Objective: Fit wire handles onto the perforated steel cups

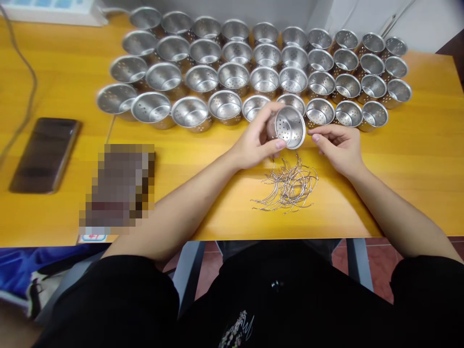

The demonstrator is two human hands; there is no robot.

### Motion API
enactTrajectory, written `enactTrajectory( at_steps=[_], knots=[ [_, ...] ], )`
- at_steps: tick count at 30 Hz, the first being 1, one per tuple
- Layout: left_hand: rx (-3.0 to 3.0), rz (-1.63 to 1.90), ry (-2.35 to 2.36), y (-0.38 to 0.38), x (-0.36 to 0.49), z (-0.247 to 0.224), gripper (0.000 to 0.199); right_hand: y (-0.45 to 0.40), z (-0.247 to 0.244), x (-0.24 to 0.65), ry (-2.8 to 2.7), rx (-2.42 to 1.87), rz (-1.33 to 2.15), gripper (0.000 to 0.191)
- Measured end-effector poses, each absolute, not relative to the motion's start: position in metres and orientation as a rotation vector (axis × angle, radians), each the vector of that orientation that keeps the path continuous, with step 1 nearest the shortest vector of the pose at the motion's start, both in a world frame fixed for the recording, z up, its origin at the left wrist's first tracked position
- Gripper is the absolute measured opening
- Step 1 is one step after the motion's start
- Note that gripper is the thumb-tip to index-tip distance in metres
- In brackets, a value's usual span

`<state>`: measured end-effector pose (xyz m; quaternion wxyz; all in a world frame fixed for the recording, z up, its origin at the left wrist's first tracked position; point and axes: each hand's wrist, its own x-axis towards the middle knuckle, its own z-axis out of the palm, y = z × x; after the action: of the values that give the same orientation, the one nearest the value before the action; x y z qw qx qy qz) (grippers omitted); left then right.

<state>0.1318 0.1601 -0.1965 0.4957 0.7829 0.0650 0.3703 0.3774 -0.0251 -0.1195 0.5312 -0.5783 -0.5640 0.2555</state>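
Our left hand [253, 137] grasps a perforated steel strainer cup [290, 126], fingers curled round its wall. It looks light, stiff and slippery, safest held by the rim. Our right hand [339, 147] is open at its 3 o'clock, just beside it. Curved wires [286, 186] lie heaped at its 6 o'clock on the counter [348, 208]. At 12 o'clock stand 4 rows of matching cups [224, 105], nothing visible inside.

We sit at a small workroom bench: rows of perforated steel cups [232, 77] cover a yellow wood-grain table [61, 72] beyond our fingers [328, 135], with a wire pile [288, 186] just nearer us, a phone [45, 154] well left, and red floor tiles [377, 270] below.
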Motion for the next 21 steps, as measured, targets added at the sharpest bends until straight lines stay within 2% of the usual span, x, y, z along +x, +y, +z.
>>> enactTrajectory(
  at_steps=[4, 7, 14, 21],
  knots=[
    [1.722, 0.782, 0.158, 0.163, 0.131, -0.201, 0.126, -0.029, -0.117, 0.373, -1.501, -1.338, 0.391, 0.021],
    [1.665, 0.758, 0.204, 0.164, 0.133, -0.203, 0.129, -0.029, -0.117, 0.372, -1.508, -1.309, 0.344, 0.022],
    [1.759, 0.763, 0.157, 0.160, 0.134, -0.184, 0.131, -0.021, -0.129, 0.371, -1.236, -1.265, 0.558, 0.055],
    [1.823, 0.735, 0.145, 0.150, 0.132, -0.167, 0.129, -0.016, -0.130, 0.373, -1.101, -1.156, 0.664, 0.067]
  ],
)
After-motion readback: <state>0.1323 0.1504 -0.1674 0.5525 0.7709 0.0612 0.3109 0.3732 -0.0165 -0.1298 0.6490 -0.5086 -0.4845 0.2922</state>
